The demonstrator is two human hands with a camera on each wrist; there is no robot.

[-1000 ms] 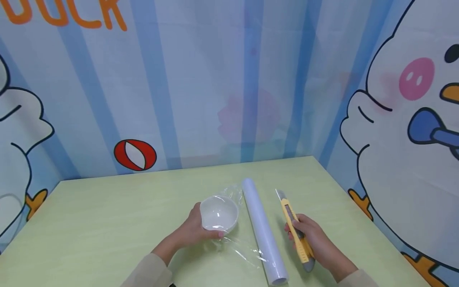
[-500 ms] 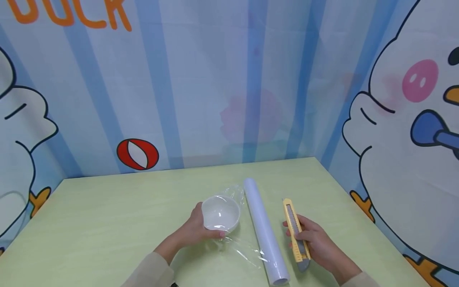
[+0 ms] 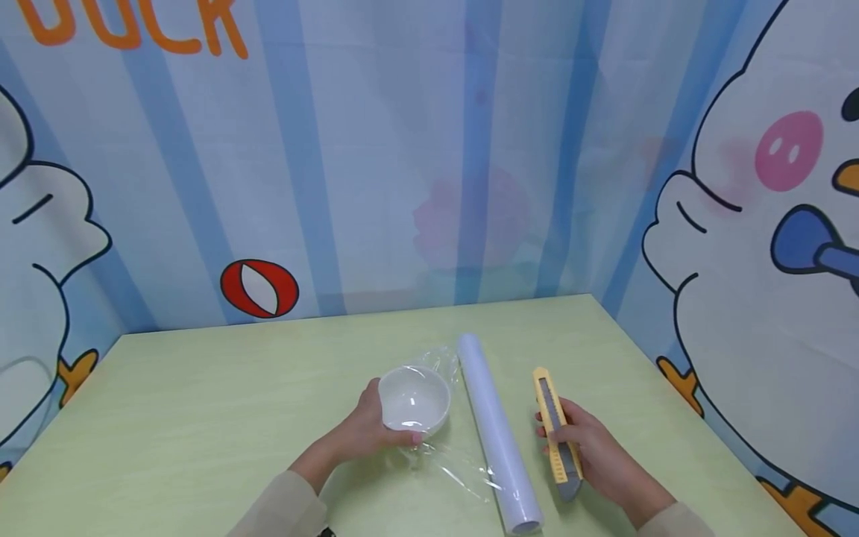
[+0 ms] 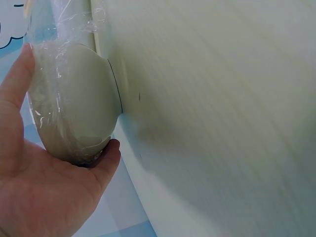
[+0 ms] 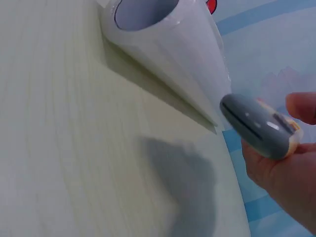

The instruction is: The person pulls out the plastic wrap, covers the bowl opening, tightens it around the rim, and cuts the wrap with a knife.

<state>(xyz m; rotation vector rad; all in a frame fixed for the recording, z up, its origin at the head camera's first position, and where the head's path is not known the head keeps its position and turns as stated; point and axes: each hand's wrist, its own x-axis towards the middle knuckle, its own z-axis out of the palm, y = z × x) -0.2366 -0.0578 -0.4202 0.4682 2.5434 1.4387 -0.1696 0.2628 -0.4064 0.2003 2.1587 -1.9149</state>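
My left hand [image 3: 371, 430] grips the side of a white bowl [image 3: 414, 400], thumb near its front rim. Clear plastic wrap [image 4: 58, 84] stretches over the bowl, and its loose ends spread out behind and in front of it. In the left wrist view the palm and fingers curve round the wrapped bowl [image 4: 81, 106]. My right hand [image 3: 593, 450] holds a yellow and grey utility knife [image 3: 554, 421] above the table, thumb on its slider side. No blade shows beyond the knife's tip. The knife's grey butt end [image 5: 256, 126] faces the right wrist camera.
Between the hands lies a long roll of plastic wrap [image 3: 496, 432], with a stray edge of film reaching it from the bowl. The pale green table [image 3: 235, 418] meets a blue striped backdrop [image 3: 376, 149] with cartoon ducks at the back and sides.
The blade of the utility knife, extended a second ago, has gone back into the handle. My right hand has turned the knife more upright. The left hand stays on the bowl.
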